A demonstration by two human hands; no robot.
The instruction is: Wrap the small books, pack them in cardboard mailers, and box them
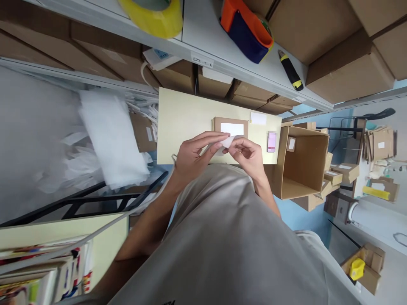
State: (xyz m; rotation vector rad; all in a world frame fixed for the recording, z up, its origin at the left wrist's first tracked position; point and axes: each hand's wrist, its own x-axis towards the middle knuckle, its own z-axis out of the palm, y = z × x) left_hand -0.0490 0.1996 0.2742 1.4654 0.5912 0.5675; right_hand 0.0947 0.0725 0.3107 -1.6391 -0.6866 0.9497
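Over the front part of a pale yellow tabletop (pixel 187 123), my two hands meet at a small white slip of paper (pixel 227 142). My left hand (pixel 199 152) pinches its left side between thumb and fingers. On the other side, my right hand (pixel 248 154) has its fingertips closed on the slip's right edge. The slip looks bent, and whether it is a peel-off label I cannot tell. Just behind the hands lies a flat brown cardboard box (pixel 218 123) with a white label (pixel 233 128) on top, its near side hidden by my fingers.
On the tabletop also lie a white paper (pixel 258 118) and a phone-like pink-screened thing (pixel 271 142). A large open carton (pixel 303 169) stands at right. The shelf above holds yellow tape (pixel 159 19), an orange-and-blue tape dispenser (pixel 246 31) and a cutter (pixel 291 70).
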